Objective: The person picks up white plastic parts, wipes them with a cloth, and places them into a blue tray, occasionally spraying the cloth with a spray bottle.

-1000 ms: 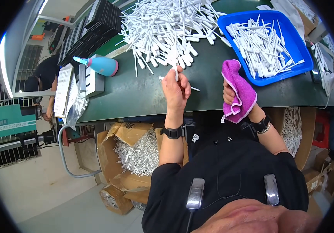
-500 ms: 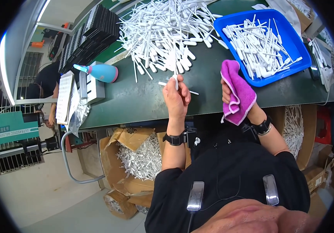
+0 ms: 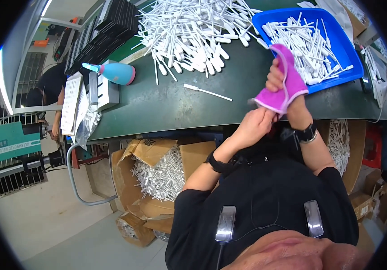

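Observation:
My right hand (image 3: 276, 80) is closed around a magenta cloth (image 3: 296, 83) with a pale edge, held above the table's near edge at right. Just below the cloth's lower corner is my left hand (image 3: 257, 125), its fingers pressed together; whatever they pinch is hidden by the fingers and cloth. One white plastic stick with a thicker, oblong end (image 3: 208, 92) lies alone on the dark green table (image 3: 171, 108). Farther back is a large heap of similar white sticks (image 3: 198, 33). The blue tray (image 3: 353, 67) behind the cloth holds many more of them.
At left are a light-blue squeeze bottle (image 3: 118, 73), a grey-white box (image 3: 108, 96), paper sheets (image 3: 71, 105) and stacked black trays (image 3: 99, 38). Below the table stand cardboard boxes (image 3: 123, 180) of white sticks. Another person's arm (image 3: 57, 119) shows at far left, beside a green machine (image 3: 13, 141).
My left hand has moved right and nearer me, from beside the heap to the cloth; the stick it held is out of sight. My right hand has raised and turned the cloth.

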The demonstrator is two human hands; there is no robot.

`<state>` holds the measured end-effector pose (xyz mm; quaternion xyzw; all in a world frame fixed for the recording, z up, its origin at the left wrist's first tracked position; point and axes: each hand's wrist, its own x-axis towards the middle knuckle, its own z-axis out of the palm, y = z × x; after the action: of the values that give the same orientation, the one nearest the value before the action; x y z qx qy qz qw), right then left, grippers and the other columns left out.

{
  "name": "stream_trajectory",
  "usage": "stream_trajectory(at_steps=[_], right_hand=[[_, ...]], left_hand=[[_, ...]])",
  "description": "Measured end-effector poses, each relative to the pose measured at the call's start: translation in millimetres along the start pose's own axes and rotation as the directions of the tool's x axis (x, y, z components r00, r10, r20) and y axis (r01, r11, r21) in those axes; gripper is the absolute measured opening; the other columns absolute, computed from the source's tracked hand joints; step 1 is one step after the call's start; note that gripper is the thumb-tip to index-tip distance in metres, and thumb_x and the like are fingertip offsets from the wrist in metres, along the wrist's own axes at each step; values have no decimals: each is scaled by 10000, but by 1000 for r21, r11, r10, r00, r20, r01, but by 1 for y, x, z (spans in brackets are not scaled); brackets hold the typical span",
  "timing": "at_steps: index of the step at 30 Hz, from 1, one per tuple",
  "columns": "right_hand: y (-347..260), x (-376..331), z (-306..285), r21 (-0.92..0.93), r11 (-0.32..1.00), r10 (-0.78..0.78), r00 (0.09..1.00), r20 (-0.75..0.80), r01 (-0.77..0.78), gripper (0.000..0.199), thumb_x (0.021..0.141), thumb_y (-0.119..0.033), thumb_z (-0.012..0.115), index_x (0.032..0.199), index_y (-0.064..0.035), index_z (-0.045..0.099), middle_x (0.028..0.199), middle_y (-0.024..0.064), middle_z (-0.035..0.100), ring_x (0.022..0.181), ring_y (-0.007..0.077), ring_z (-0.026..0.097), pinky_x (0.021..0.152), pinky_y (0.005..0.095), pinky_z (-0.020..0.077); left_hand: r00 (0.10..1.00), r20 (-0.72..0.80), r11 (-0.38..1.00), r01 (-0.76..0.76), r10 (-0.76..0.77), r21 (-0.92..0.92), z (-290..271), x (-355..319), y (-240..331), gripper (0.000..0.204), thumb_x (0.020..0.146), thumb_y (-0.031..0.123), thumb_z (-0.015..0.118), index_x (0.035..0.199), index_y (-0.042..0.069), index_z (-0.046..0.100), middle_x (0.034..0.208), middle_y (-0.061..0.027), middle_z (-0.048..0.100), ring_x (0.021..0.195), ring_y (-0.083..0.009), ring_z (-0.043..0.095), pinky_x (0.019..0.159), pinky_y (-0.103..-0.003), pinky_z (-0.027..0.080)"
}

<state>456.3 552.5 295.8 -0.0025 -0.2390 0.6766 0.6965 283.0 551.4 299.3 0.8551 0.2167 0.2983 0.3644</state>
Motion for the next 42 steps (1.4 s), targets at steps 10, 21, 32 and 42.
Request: stream_trajectory(at_steps=[10,21,32,42], right_hand=[[36,-28,21,-862,495,-258,928,-268,-111,488,915,-233,569,1327,-20,415,1161,109,564,1032,220,566,928,334,438],[26,-28,17,-958,-219,-193,955,227,184,669,753,-177,707,1344,-31,431,1236,151,544,1118,330,551,970,371,428],[21,-58,-3,-544,772,28,873,-487,-328,358,974,-341,406,1038,4,474,664,38,465,549,157,466,557,254,402],[14,-50,-18,-99,936,323,936,-141,-338,439,970,-398,394,676,-74,436,532,16,385,453,127,387,488,244,355]], left_hand=[[871,214,806,491,-442,-332,-30,22,18,306,959,254,503,781,13,562,604,-31,567,457,-116,476,443,-296,376],[871,-210,755,239,-445,-611,-71,81,12,249,944,168,535,798,10,661,596,16,555,464,-19,420,428,-182,303],[993,-25,674,57,-111,-737,-21,148,41,232,936,145,525,1107,12,607,846,-85,671,642,-165,644,525,-248,486],[995,-20,742,89,-102,665,-166,22,-52,208,820,60,612,1016,94,675,1024,-86,653,920,-266,612,816,-332,490]])
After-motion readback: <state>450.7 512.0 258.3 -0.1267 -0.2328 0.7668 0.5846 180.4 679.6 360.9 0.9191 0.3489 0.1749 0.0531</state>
